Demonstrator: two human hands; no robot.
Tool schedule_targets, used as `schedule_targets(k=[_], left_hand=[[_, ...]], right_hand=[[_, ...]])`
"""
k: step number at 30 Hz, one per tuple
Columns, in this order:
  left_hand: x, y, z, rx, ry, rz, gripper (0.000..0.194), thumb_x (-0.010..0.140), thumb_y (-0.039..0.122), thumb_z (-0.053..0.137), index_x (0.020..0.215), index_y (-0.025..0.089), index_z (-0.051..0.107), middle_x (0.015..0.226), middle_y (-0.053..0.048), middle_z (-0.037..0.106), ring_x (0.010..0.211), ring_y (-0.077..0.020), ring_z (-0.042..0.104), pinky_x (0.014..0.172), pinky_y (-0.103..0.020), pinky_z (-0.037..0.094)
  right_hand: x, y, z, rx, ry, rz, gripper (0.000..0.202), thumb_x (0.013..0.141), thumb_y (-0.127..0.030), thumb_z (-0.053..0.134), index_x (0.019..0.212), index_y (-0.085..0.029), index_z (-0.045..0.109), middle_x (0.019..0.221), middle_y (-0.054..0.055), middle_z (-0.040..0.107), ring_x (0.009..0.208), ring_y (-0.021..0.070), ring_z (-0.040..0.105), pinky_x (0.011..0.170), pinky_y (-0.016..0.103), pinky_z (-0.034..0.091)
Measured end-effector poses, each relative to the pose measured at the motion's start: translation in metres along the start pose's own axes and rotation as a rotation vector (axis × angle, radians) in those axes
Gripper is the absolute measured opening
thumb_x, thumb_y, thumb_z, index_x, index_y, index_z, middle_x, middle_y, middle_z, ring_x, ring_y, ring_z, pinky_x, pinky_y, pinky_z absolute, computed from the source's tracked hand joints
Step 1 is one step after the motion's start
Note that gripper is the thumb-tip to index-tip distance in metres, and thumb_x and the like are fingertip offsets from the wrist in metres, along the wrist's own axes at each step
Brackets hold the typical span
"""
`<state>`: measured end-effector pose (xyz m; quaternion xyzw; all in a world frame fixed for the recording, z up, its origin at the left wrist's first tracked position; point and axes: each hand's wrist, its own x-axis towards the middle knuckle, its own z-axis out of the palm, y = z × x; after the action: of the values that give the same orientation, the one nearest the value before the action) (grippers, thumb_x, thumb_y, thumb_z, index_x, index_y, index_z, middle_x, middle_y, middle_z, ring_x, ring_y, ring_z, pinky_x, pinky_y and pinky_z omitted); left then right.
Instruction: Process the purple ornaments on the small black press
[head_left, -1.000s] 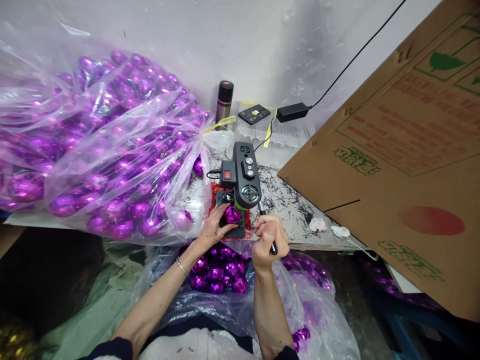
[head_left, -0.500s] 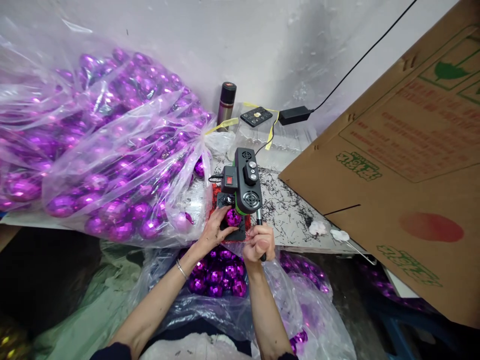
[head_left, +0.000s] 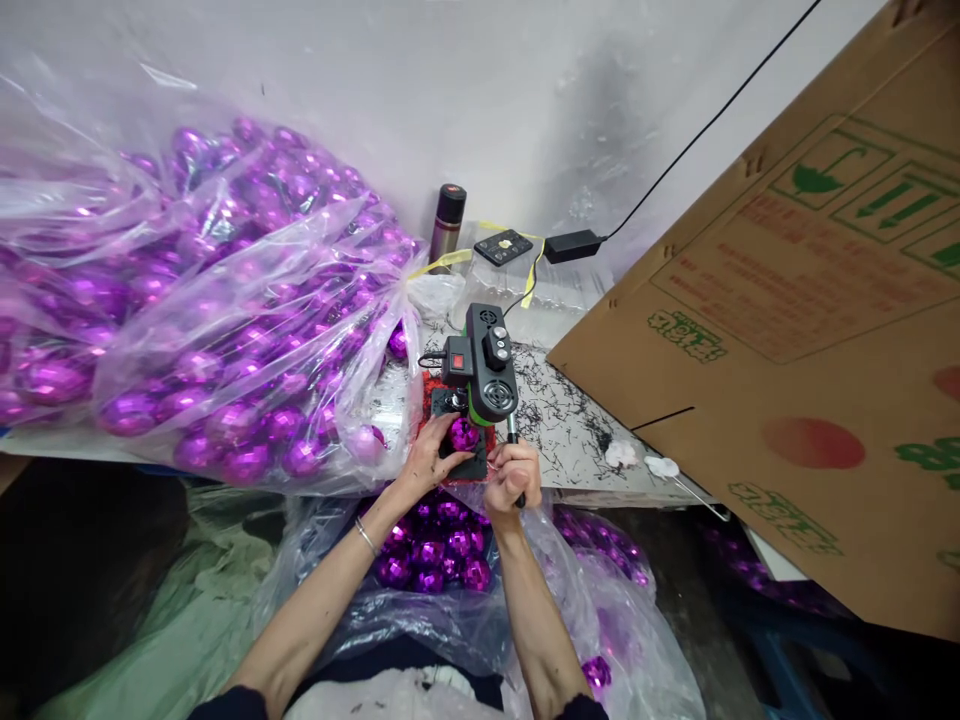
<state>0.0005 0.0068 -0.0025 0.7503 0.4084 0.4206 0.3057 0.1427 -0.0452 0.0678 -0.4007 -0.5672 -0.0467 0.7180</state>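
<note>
A small black and green press-like machine (head_left: 491,362) with a red switch stands near the table's front edge. Under its front end sits a shiny purple mirror-faceted ball (head_left: 463,434), gripped between the thumb and fingers of my left hand (head_left: 431,458). My right hand (head_left: 514,474) is closed round the black lever handle (head_left: 512,430) at the machine's right side. Below the table edge, between my forearms, lie several more purple balls (head_left: 431,552) in an open clear plastic bag (head_left: 337,610). The machine's head hides whatever touches the top of the held ball.
A big clear bag (head_left: 225,300) of purple balls fills the table's left. Behind the machine are a thermos (head_left: 448,225), a dark phone-like slab (head_left: 503,247) and a black power adapter (head_left: 572,246). A cardboard box (head_left: 750,360) leans in from the right. Dark bits litter the white tabletop (head_left: 559,440).
The view has turned slightly right, so more of the cardboard box shows. Both hands keep their holds on the ball and lever handle, with little visible movement.
</note>
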Motion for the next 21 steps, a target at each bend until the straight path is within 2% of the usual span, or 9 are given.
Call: schedule_targets(k=[3,9,12,14,17,19,21], left_hand=[[0.002,0.001,0.000,-0.007,-0.003,0.001,0.064,0.095,0.040,0.086,0.151,0.023,0.062,0.147,-0.017,0.075,0.140,-0.0367,0.071,0.123,-0.060,0.054],[0.005,0.002,0.001,-0.003,0.021,0.020,0.060,0.096,0.039,0.084,0.150,0.023,0.062,0.144,-0.016,0.076,0.136,-0.0352,0.073,0.120,-0.058,0.057],[0.008,0.001,0.003,0.001,0.029,0.031,0.063,0.095,0.039,0.085,0.150,0.022,0.061,0.143,-0.017,0.075,0.136,-0.0360,0.073,0.118,-0.058,0.058],[0.006,0.001,0.005,0.012,0.037,0.052,0.064,0.096,0.038,0.084,0.153,0.022,0.058,0.144,-0.018,0.074,0.137,-0.0365,0.073,0.118,-0.059,0.058],[-0.013,0.005,0.007,0.087,0.040,0.125,0.064,0.101,0.032,0.076,0.159,0.022,0.052,0.150,-0.019,0.071,0.143,-0.0367,0.069,0.122,-0.062,0.055],[-0.038,0.011,0.006,0.168,0.023,0.205,0.064,0.104,0.027,0.070,0.164,0.021,0.047,0.154,-0.021,0.069,0.147,-0.0366,0.066,0.126,-0.065,0.051],[-0.063,0.019,0.001,0.232,0.005,0.265,0.070,0.104,0.030,0.071,0.167,0.020,0.043,0.156,-0.022,0.067,0.148,-0.0378,0.065,0.126,-0.066,0.052]], right_hand=[[0.002,0.002,-0.001,-0.028,-0.016,-0.033,0.043,0.115,-0.029,0.036,0.075,-0.025,0.049,0.072,-0.004,0.058,0.061,0.0129,0.062,0.084,0.040,0.058],[0.008,0.000,-0.002,-0.045,-0.075,-0.127,0.041,0.114,-0.030,0.043,0.074,-0.025,0.050,0.071,-0.004,0.059,0.063,0.0129,0.060,0.073,0.033,0.054],[0.024,-0.013,0.002,-0.047,-0.028,-0.053,0.042,0.114,-0.024,0.038,0.073,-0.025,0.046,0.070,-0.004,0.055,0.061,0.0119,0.055,0.064,0.029,0.047],[0.040,-0.025,0.004,-0.052,-0.014,0.073,0.042,0.114,-0.024,0.041,0.072,-0.025,0.047,0.068,-0.005,0.054,0.060,0.0119,0.053,0.058,0.028,0.042],[0.060,-0.040,0.004,-0.052,-0.005,0.233,0.046,0.114,-0.032,0.047,0.069,-0.025,0.048,0.064,-0.005,0.051,0.058,0.0119,0.052,0.058,0.029,0.041],[0.063,-0.043,0.000,-0.059,-0.026,0.236,0.047,0.114,-0.034,0.049,0.068,-0.024,0.050,0.065,-0.004,0.054,0.058,0.0117,0.052,0.058,0.029,0.042],[0.056,-0.040,-0.005,-0.075,-0.068,0.178,0.043,0.114,-0.031,0.049,0.072,-0.023,0.056,0.069,-0.003,0.059,0.059,0.0117,0.053,0.058,0.029,0.042]])
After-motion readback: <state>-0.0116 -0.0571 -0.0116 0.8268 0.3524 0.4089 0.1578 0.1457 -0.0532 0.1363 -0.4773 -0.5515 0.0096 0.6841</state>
